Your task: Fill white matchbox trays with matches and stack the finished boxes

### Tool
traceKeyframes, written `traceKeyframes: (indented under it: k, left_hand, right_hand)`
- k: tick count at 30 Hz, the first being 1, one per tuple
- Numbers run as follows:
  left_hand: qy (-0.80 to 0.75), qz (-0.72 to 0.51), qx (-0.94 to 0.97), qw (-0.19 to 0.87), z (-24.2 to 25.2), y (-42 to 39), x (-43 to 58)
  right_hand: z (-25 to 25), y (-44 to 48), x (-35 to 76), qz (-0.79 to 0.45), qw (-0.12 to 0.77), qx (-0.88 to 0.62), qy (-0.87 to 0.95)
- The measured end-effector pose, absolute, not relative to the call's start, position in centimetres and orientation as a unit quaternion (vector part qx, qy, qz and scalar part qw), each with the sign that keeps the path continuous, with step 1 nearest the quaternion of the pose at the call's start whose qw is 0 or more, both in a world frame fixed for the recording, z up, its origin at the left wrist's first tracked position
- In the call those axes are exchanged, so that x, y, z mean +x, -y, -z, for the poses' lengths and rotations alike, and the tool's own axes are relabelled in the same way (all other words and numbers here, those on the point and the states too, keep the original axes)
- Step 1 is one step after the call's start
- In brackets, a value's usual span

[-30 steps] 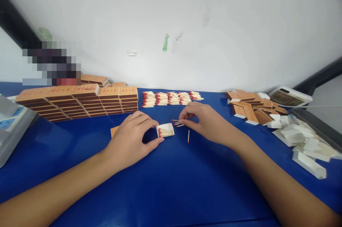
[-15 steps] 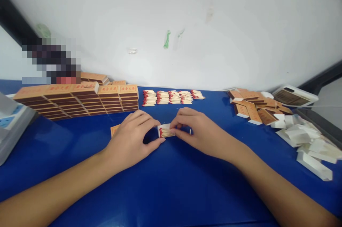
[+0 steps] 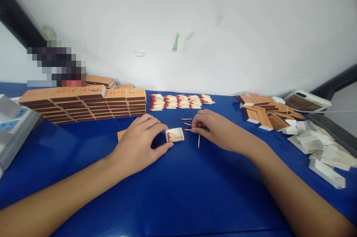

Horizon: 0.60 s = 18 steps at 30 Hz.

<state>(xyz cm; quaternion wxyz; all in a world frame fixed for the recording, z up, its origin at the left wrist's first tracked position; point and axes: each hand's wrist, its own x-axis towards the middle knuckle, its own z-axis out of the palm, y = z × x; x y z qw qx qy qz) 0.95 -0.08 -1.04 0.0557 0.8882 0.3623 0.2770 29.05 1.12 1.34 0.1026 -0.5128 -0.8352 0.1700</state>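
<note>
My left hand (image 3: 141, 144) grips the left end of a small white matchbox tray (image 3: 182, 130) between thumb and fingers. Red-headed matches (image 3: 174, 137) lie in the tray, heads to the left. Just right of it, my right hand (image 3: 216, 129) pinches the tail end of a match (image 3: 187, 130) at the tabletop. Other loose matches lie around its fingertips, one above (image 3: 186, 119) and one below (image 3: 199, 142). An orange matchbox piece (image 3: 120, 135) is partly hidden behind my left hand.
Stacked orange matchboxes (image 3: 117, 99) form a wall at the left. Bundles of matches (image 3: 171, 102) line up by the white wall. Orange box sleeves (image 3: 259, 116) and white trays (image 3: 320, 142) are heaped at the right, near a phone-like object (image 3: 308, 100). Blue covers the table (image 3: 178, 192).
My right hand has moved right, off the tray to the loose matches beside it. The tray's inside now shows more fully. My left hand keeps its hold.
</note>
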Motion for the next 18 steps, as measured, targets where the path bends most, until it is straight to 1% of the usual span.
traceKeyframes:
  k: [3, 8, 14, 18]
  left_hand:
    - [-0.364, -0.277, 0.888, 0.049, 1.0, 0.2, 0.9]
    - [-0.360, -0.285, 0.887, 0.042, 0.9, 0.5, 1.0]
    - [-0.354, -0.297, 0.886, 0.040, 1.0, 0.7, 1.2]
    - [-0.361, -0.286, 0.887, 0.044, 0.9, 0.6, 1.2]
  right_hand:
    - [-1.6, -0.9, 28.9, -0.173, 0.119, -0.507, 0.836]
    - [-2.0, 0.2, 27.1, -0.177, 0.189, -0.459, 0.850]
    - [-1.7, 1.3, 25.3, -0.164, 0.169, -0.415, 0.879]
    - [-1.9, 0.5, 26.2, -0.164, 0.197, -0.445, 0.858]
